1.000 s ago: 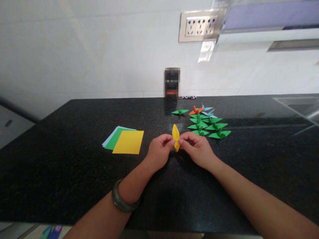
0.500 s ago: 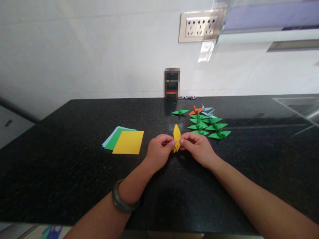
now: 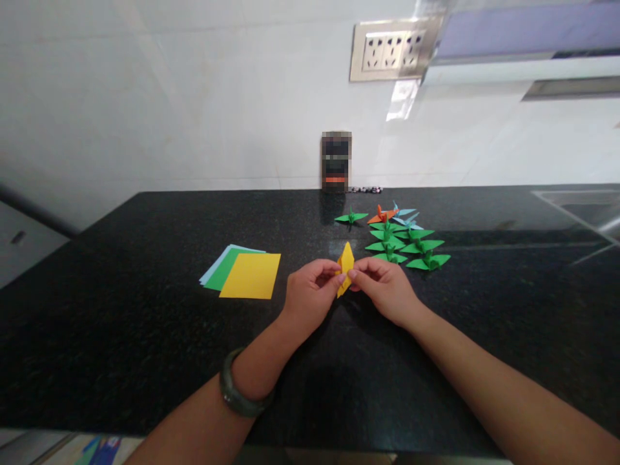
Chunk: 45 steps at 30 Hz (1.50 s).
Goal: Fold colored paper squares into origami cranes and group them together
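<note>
A piece of folded yellow origami paper stands upright between my two hands, its pointed tip facing up. My left hand pinches its left side between thumb and fingers. On the right side, my right hand grips it the same way, closed with the thumb in front. The fingertips cover part of the lower folds. Left of my hands lies a flat square of yellow paper, on top of a green sheet and a light blue one.
Several green paper cranes stand in rows beyond my right hand, with an orange crane and light blue ones behind. One green crane sits apart. A blurred dark device leans on the wall at the black counter's back.
The yellow folded paper has turned and narrowed between my fingers, its tip shifting slightly right. Both hands keep their pinch almost in place.
</note>
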Each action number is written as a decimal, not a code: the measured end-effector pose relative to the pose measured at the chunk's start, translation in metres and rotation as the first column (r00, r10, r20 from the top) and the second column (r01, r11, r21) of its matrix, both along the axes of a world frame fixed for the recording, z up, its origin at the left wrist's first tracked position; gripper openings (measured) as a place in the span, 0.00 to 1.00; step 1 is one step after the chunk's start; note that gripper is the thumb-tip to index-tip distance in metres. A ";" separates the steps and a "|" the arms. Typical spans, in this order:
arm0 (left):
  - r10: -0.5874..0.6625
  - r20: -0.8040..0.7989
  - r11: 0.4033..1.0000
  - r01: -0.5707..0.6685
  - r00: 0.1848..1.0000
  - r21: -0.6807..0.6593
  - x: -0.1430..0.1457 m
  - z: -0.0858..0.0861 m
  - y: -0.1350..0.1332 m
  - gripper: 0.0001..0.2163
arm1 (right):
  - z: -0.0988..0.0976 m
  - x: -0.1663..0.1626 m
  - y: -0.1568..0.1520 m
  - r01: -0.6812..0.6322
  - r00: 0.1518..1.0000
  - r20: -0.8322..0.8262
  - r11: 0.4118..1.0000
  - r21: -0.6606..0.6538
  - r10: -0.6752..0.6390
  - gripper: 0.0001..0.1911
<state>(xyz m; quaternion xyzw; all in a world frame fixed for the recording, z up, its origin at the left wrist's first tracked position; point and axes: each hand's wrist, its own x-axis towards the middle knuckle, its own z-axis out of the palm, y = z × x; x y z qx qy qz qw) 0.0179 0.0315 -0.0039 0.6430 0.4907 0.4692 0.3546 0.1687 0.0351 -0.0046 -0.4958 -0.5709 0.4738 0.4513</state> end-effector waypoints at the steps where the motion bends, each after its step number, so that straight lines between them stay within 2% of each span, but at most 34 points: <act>1: -0.005 0.037 1.000 0.005 0.999 -0.024 0.000 0.000 0.000 0.07 | 0.000 0.000 0.000 -0.002 1.000 -0.017 1.000 -0.010 0.002 0.09; 4: -0.021 0.184 0.991 0.045 0.983 -0.126 0.001 -0.001 0.001 0.12 | 0.000 0.001 0.000 -0.017 0.995 -0.101 0.998 -0.055 0.011 0.10; 6: -0.027 0.306 0.970 0.098 0.952 -0.221 0.002 0.000 0.003 0.11 | 0.001 0.001 -0.001 -0.029 0.988 -0.154 0.997 -0.078 0.017 0.11; 10: -0.036 0.522 0.889 0.266 0.852 -0.372 0.003 0.003 0.004 0.09 | 0.003 0.002 -0.001 -0.024 0.984 -0.179 0.996 -0.092 0.007 0.11; 13: -0.036 0.582 0.847 0.334 0.813 -0.414 0.003 0.004 0.003 0.10 | 0.004 0.001 -0.002 -0.018 0.990 -0.138 0.996 -0.091 0.006 0.10; 18: -0.017 0.559 0.847 0.309 0.829 -0.432 0.003 0.005 0.003 0.11 | 0.003 -0.001 -0.001 -0.002 0.998 -0.056 0.999 -0.038 0.000 0.09; 21: -0.001 0.536 0.864 0.270 0.844 -0.424 0.003 0.005 0.004 0.11 | 0.003 -0.001 -0.002 0.058 0.998 0.007 0.993 0.101 -0.059 0.08; 25: 0.026 0.482 0.899 0.190 0.876 -0.394 0.003 0.005 0.005 0.09 | 0.007 0.000 -0.006 0.080 0.969 0.205 0.964 0.254 -0.135 0.08; 30: 0.005 0.403 0.921 0.153 0.915 -0.359 0.005 0.009 0.003 0.08 | 0.008 0.000 -0.008 0.046 0.923 0.357 0.961 0.274 -0.146 0.07; 38: -0.029 0.280 0.941 0.121 0.960 -0.316 0.004 0.008 0.003 0.07 | 0.004 0.002 -0.005 -0.008 0.914 0.394 0.966 0.260 -0.098 0.10; 42: -0.055 0.266 0.937 0.142 0.962 -0.320 0.004 0.007 0.003 0.06 | 0.003 0.002 -0.006 -0.024 0.891 0.439 0.951 0.307 -0.119 0.07; 45: -0.033 0.243 0.948 0.108 0.970 -0.301 0.003 0.005 0.004 0.07 | 0.003 0.003 -0.008 -0.041 0.870 0.472 0.933 0.358 -0.143 0.05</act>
